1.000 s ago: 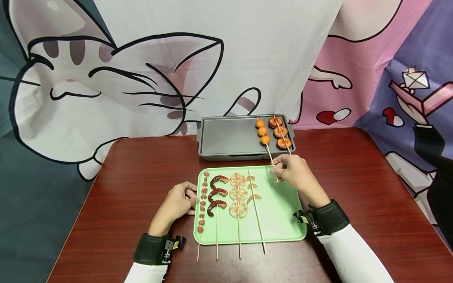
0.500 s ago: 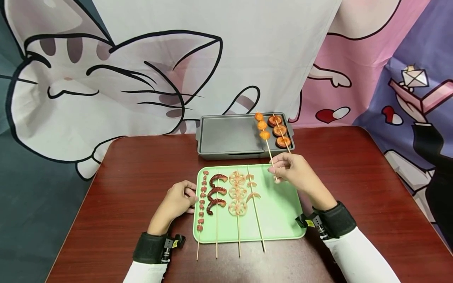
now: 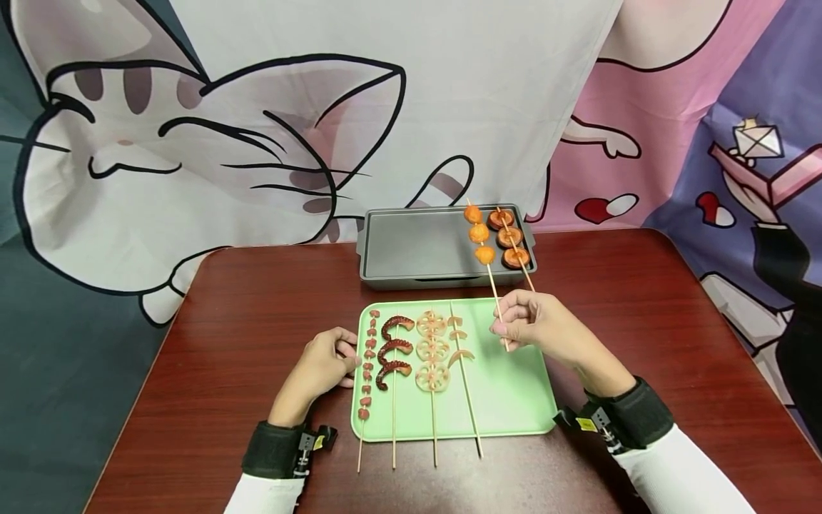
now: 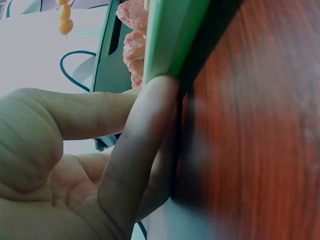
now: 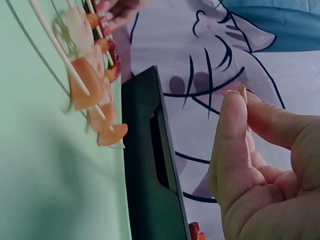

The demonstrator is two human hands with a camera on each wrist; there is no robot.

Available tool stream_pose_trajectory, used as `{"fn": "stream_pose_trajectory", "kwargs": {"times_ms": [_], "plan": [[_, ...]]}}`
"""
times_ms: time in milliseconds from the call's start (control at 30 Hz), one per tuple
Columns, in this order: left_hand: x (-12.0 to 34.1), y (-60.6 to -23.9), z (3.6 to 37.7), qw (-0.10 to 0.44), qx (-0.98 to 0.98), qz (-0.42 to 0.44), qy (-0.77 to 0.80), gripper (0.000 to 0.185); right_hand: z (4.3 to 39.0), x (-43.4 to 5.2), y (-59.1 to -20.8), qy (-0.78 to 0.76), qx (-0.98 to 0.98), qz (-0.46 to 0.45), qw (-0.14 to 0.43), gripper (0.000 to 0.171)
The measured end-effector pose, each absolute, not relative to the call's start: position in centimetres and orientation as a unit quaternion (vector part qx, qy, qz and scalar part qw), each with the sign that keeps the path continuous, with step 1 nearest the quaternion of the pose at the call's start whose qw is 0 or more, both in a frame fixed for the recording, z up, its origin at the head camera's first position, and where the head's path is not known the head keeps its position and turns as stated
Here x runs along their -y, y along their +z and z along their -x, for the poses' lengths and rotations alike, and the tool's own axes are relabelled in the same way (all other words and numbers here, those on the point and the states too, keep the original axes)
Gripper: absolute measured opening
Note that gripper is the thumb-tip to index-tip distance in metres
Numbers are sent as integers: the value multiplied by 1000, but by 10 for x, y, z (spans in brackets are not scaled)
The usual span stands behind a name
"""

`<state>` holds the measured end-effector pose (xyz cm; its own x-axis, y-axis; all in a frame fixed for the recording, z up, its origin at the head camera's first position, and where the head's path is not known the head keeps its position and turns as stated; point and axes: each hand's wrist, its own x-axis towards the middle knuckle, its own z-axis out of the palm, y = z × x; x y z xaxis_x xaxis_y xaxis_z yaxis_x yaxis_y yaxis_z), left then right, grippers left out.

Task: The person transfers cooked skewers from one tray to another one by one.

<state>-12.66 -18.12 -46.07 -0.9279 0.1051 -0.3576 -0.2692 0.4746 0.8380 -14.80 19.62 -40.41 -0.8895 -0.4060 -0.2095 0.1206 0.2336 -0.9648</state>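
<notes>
My right hand point(image 3: 546, 325) pinches the lower end of a skewer of orange balls point(image 3: 479, 233) between thumb and fingers. The balls overlap the right part of the grey grill pan point(image 3: 411, 243) in the head view. In the right wrist view the stick's end point(image 5: 244, 92) shows between thumb and finger. At the green tray's point(image 3: 514, 400) left edge, my left hand point(image 3: 327, 360) grips the rim with thumb and finger. On the tray lie skewers of small meat pieces point(image 3: 368, 368), octopus tentacles point(image 3: 394, 348), lotus root slices point(image 3: 432, 350) and pinkish-orange curved pieces point(image 3: 459, 357).
A skewer of mushroom slices point(image 3: 510, 238) lies on the pan's right side, its stick reaching past the front rim. Behind the brown wooden table point(image 3: 270, 285) hangs a printed cloth point(image 3: 488, 71). Stick ends jut over the tray's front edge.
My right hand has drawn back towards me and slightly right, with the skewer of orange balls; its top ball now shows higher over the pan. My left hand stays at the tray's rim.
</notes>
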Motion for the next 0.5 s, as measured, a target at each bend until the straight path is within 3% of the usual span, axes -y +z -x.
{"fn": "stream_pose_trajectory", "kwargs": {"times_ms": [500], "plan": [[181, -462, 127, 183, -840, 49, 509, 29, 123, -201, -415, -614, -749, 121, 217, 23]]}}
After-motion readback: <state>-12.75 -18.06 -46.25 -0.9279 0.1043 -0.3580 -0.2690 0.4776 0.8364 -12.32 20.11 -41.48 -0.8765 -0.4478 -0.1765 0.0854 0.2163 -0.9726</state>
